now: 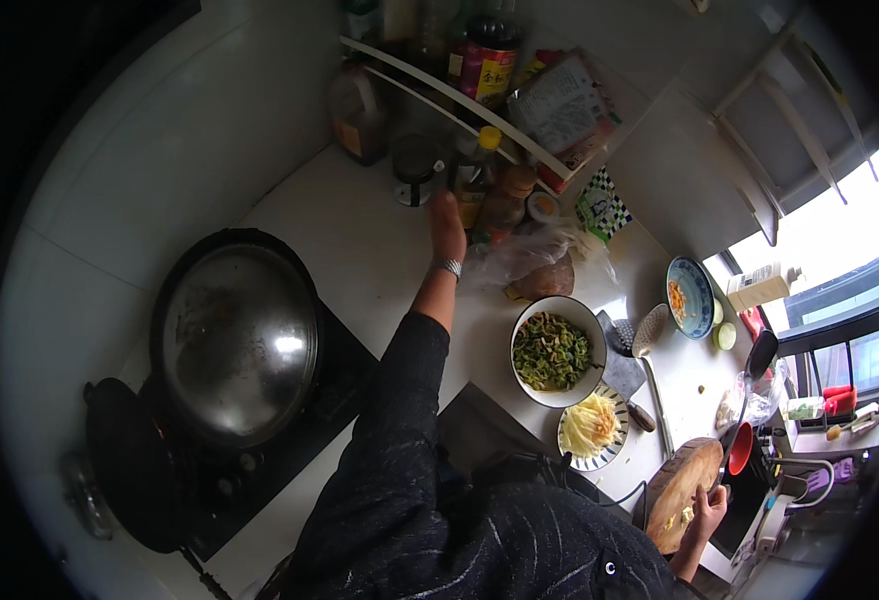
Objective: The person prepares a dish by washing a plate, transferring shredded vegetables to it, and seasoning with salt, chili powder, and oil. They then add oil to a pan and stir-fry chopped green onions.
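Note:
My left hand, with a metal band on its wrist, reaches in among the seasonings at the back of the counter. It is right beside a yellow-capped bottle and near a dark-lidded jar. Its fingers are dim and mostly hidden, so a grip cannot be made out. Far to the right, my right hand is at the edge of a round wooden chopping board, fingers bent beside a dark, narrow object. Small pale pieces lie on the board beside that hand.
A domed lid covers a wok on the black stove. A bowl of chopped greens and a plate of pale shreds stand before me, near a slotted ladle. A blue bowl stands by the window.

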`<act>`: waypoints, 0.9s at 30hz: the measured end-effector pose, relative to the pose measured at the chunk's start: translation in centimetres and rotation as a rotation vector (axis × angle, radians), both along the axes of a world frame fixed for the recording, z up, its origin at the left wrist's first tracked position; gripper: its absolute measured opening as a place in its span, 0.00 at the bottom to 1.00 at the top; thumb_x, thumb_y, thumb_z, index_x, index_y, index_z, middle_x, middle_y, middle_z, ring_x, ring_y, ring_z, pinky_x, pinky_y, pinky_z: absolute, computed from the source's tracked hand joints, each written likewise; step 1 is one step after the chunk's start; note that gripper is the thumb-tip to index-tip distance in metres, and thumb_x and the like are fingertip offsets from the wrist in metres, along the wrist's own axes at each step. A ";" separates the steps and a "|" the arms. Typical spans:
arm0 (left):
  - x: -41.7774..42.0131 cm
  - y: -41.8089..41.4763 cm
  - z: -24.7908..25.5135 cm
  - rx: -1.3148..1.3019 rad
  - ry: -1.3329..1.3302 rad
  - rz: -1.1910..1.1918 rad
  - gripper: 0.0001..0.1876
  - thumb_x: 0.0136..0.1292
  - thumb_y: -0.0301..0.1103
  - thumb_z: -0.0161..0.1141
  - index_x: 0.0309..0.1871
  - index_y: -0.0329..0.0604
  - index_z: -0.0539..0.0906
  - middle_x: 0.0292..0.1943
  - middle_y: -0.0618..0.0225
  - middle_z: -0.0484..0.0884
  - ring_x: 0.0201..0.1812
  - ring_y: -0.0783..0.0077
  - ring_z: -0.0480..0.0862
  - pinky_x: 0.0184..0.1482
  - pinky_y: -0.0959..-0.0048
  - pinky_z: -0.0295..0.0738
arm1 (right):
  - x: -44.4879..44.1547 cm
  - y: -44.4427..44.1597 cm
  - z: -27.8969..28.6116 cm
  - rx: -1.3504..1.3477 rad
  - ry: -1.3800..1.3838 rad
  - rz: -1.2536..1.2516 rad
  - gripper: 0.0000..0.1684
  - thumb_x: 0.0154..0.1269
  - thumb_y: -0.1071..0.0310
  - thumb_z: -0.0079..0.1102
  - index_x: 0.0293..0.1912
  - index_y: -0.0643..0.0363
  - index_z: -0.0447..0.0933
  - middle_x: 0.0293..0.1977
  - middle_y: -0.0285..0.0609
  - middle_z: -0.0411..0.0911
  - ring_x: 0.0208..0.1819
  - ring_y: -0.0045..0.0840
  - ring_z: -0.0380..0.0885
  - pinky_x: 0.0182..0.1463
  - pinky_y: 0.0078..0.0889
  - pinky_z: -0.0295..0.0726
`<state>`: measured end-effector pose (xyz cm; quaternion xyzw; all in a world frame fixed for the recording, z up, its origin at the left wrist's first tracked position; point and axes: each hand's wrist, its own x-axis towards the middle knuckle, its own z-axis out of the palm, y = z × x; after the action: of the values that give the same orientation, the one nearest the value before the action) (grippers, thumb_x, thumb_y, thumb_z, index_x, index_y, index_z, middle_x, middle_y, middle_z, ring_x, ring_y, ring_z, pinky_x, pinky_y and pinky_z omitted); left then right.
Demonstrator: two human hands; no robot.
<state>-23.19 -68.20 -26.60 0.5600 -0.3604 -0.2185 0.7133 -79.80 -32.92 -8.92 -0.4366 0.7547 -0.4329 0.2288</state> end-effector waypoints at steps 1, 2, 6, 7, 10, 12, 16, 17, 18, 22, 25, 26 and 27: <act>1.0 -0.9 0.0 -0.068 0.056 -0.052 0.30 0.70 0.54 0.38 0.58 0.33 0.70 0.55 0.50 0.72 0.57 0.54 0.70 0.60 0.64 0.61 | -0.1 -0.1 -0.2 -0.014 0.016 0.015 0.17 0.58 0.69 0.63 0.25 0.52 0.62 0.17 0.25 0.60 0.15 0.06 0.52 0.19 0.12 0.48; 1.7 -1.4 -0.3 -0.136 0.111 -0.105 0.30 0.70 0.54 0.38 0.58 0.32 0.70 0.55 0.51 0.73 0.57 0.55 0.71 0.59 0.65 0.62 | -0.1 -0.1 -0.1 -0.010 0.021 0.020 0.17 0.58 0.70 0.63 0.25 0.52 0.62 0.17 0.25 0.59 0.15 0.06 0.52 0.19 0.12 0.48; 1.2 -1.6 -0.8 -0.010 0.167 -0.114 0.29 0.71 0.52 0.38 0.57 0.32 0.71 0.53 0.52 0.75 0.54 0.58 0.74 0.56 0.67 0.65 | 0.9 0.1 0.4 0.012 0.004 -0.017 0.20 0.58 0.70 0.64 0.23 0.51 0.58 0.17 0.25 0.58 0.17 0.07 0.54 0.21 0.12 0.53; 1.1 -1.3 -0.6 -0.030 0.160 -0.134 0.28 0.71 0.51 0.38 0.56 0.32 0.72 0.52 0.52 0.75 0.54 0.58 0.74 0.56 0.67 0.65 | 1.2 0.2 0.5 0.023 -0.010 -0.035 0.22 0.58 0.71 0.64 0.22 0.51 0.57 0.17 0.25 0.57 0.18 0.08 0.55 0.23 0.12 0.55; 3.2 -1.2 -0.4 0.153 -0.052 -0.164 0.23 0.68 0.46 0.45 0.52 0.32 0.74 0.48 0.52 0.77 0.52 0.57 0.75 0.54 0.65 0.67 | 2.1 0.0 0.9 0.042 -0.020 -0.064 0.22 0.58 0.70 0.64 0.22 0.51 0.57 0.17 0.25 0.57 0.18 0.08 0.55 0.24 0.11 0.58; 4.0 -1.6 0.2 0.167 -0.107 0.012 0.18 0.65 0.41 0.51 0.48 0.34 0.76 0.44 0.53 0.78 0.49 0.57 0.77 0.52 0.64 0.69 | 1.4 0.4 0.4 0.048 -0.008 -0.097 0.22 0.58 0.71 0.64 0.22 0.51 0.57 0.17 0.25 0.56 0.18 0.08 0.54 0.24 0.12 0.58; 5.6 -2.2 1.5 0.114 -0.287 0.558 0.12 0.57 0.35 0.61 0.39 0.36 0.79 0.36 0.54 0.81 0.40 0.58 0.81 0.42 0.64 0.74 | 2.0 1.1 0.0 0.017 -0.022 -0.120 0.22 0.58 0.71 0.64 0.22 0.51 0.57 0.18 0.25 0.56 0.19 0.08 0.55 0.25 0.12 0.60; 6.3 -2.1 1.1 0.196 -0.326 0.557 0.12 0.56 0.35 0.62 0.38 0.36 0.80 0.35 0.54 0.81 0.39 0.58 0.82 0.41 0.64 0.75 | 2.1 1.1 0.1 0.006 -0.026 -0.105 0.21 0.58 0.71 0.63 0.22 0.51 0.57 0.18 0.25 0.56 0.19 0.08 0.55 0.25 0.12 0.60; 6.6 -1.9 1.4 0.276 -0.365 0.547 0.11 0.55 0.34 0.62 0.37 0.36 0.80 0.34 0.54 0.81 0.38 0.57 0.82 0.39 0.63 0.75 | 2.2 1.4 0.1 -0.004 -0.029 -0.098 0.21 0.58 0.71 0.63 0.22 0.51 0.57 0.18 0.25 0.55 0.19 0.08 0.55 0.25 0.12 0.60; 8.0 -1.5 0.0 0.437 -0.352 0.393 0.10 0.58 0.32 0.59 0.39 0.37 0.81 0.35 0.52 0.82 0.37 0.53 0.82 0.37 0.59 0.75 | 3.3 1.8 0.9 0.002 -0.033 -0.116 0.21 0.58 0.72 0.62 0.23 0.52 0.57 0.18 0.25 0.54 0.20 0.08 0.54 0.26 0.12 0.62; 9.0 -2.2 0.9 0.465 -0.346 0.397 0.10 0.61 0.32 0.56 0.41 0.37 0.82 0.37 0.51 0.83 0.38 0.53 0.83 0.37 0.58 0.75 | 2.8 2.7 0.7 0.009 -0.008 -0.145 0.21 0.58 0.72 0.62 0.23 0.51 0.57 0.18 0.24 0.53 0.20 0.08 0.53 0.26 0.12 0.62; 9.4 -2.1 1.8 0.489 -0.318 0.394 0.10 0.62 0.32 0.55 0.41 0.37 0.82 0.38 0.51 0.83 0.38 0.53 0.83 0.37 0.58 0.75 | 2.5 3.1 0.8 0.026 -0.012 -0.153 0.21 0.58 0.71 0.63 0.23 0.51 0.57 0.18 0.24 0.53 0.20 0.08 0.53 0.26 0.12 0.63; 10.2 -2.2 1.7 0.469 -0.337 0.415 0.10 0.62 0.32 0.55 0.42 0.37 0.82 0.38 0.51 0.83 0.38 0.53 0.83 0.38 0.57 0.76 | 2.3 3.2 0.7 0.029 -0.007 -0.146 0.21 0.58 0.71 0.63 0.23 0.51 0.57 0.18 0.24 0.53 0.20 0.08 0.53 0.26 0.12 0.63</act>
<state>-12.98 -70.35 -24.87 0.7980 -0.2918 -0.0503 0.5249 -77.48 -29.72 -8.17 -0.3755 0.7900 -0.4391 0.2054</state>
